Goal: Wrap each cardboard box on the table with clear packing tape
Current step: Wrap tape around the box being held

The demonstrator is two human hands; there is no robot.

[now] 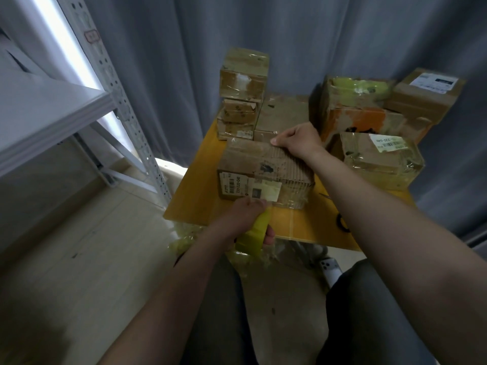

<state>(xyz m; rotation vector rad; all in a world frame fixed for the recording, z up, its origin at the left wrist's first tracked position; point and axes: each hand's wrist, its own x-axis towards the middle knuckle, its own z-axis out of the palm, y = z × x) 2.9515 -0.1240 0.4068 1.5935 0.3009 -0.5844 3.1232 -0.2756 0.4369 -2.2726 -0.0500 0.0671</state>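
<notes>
The worn brown cardboard box (pixel 263 164), with a barcode label and corrugated ribs exposed, sits at the front of the yellow table (pixel 189 196). My right hand (pixel 297 139) grips its far edge, and my left hand (pixel 242 214) holds the yellowish tape roll (pixel 254 238).

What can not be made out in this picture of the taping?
Head view:
Tape roll: partly hidden by the left hand gripping it.
Right hand: its fingers are hidden behind the front cardboard box.
Label on that box: small print blurred.
Black object at the table edge: cut by the right forearm; unidentifiable.
</notes>
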